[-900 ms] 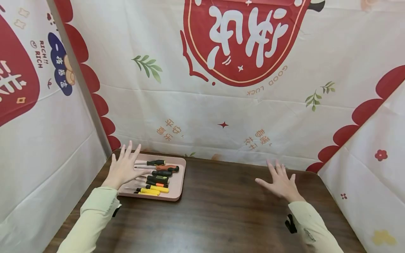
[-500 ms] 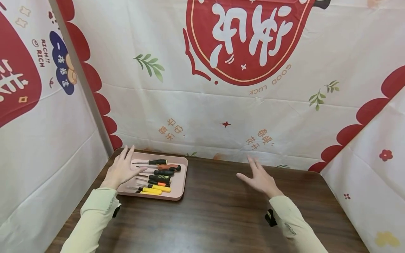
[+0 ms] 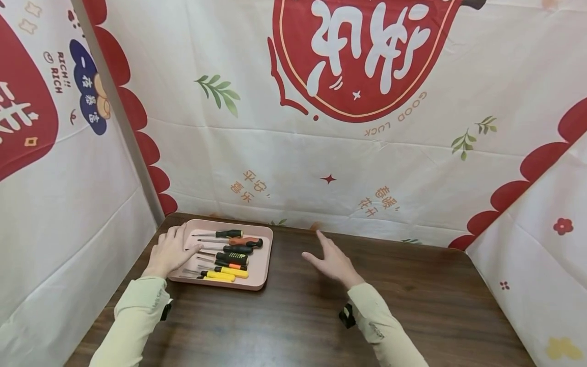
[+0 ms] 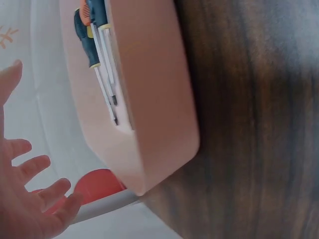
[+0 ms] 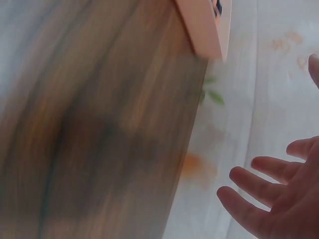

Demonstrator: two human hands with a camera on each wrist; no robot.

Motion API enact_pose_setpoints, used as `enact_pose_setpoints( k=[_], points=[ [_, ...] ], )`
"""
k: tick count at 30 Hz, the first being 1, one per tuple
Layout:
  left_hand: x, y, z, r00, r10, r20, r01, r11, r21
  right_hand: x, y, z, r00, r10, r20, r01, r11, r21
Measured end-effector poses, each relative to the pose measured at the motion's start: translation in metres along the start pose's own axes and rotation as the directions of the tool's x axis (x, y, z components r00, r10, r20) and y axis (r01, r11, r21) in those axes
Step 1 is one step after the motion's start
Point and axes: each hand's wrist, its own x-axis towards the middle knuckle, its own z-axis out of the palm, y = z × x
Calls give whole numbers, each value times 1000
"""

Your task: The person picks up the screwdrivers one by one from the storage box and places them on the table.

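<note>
A pale pink tray (image 3: 260, 265) holds several screwdrivers lying side by side, handles to the right. Among them are an orange-and-black screwdriver (image 3: 245, 242), a black one with green print (image 3: 232, 258) and yellow-handled ones (image 3: 233, 272). My left hand (image 3: 168, 252) is over the tray's left end, thumb out toward the shafts. The left wrist view shows that hand (image 4: 35, 199) with fingers spread and loosely bent, holding nothing; contact with the rim cannot be told. Right of the tray, my right hand (image 3: 334, 262) hovers with fingers extended, apart from the tray (image 5: 202, 30).
The dark wooden table (image 3: 284, 326) extends right of the tray and in front of it. A printed white cloth (image 3: 293, 158) hangs behind, and more cloth walls (image 3: 82, 214) stand at both sides. Both wrists wear black straps (image 3: 347, 316).
My right hand has swept left across the table toward the tray. The left hand has lowered onto the tray's left end, its fingers drawing in from a wide spread. The screwdrivers stay put.
</note>
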Motion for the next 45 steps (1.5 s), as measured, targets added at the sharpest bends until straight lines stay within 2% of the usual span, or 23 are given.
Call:
enact_pose_setpoints(
  k=[9,15,25,30,37,42,45],
  points=[
    [-1,-5,4,999,-51,19,51,998,-29,16,-40,37,997,-70,43,68,996,63],
    [0,-12,5,995,-90,37,91,995,-33,25,-56,54,994,-78,77,68,990,124],
    [1,-23,11,980,-177,89,181,983,-42,36,-66,80,990,-47,132,23,984,175],
    [1,-29,15,981,-171,92,177,982,-62,39,-69,90,991,-7,134,-20,981,194],
    [7,-29,22,991,-112,75,119,988,-98,46,-71,103,996,-28,88,4,965,262],
    [9,-26,21,985,-136,105,147,984,-101,52,-73,114,995,-43,90,10,941,337],
    [9,-27,19,980,-156,125,167,982,-89,54,-72,117,997,-15,78,-12,943,334]
  ],
)
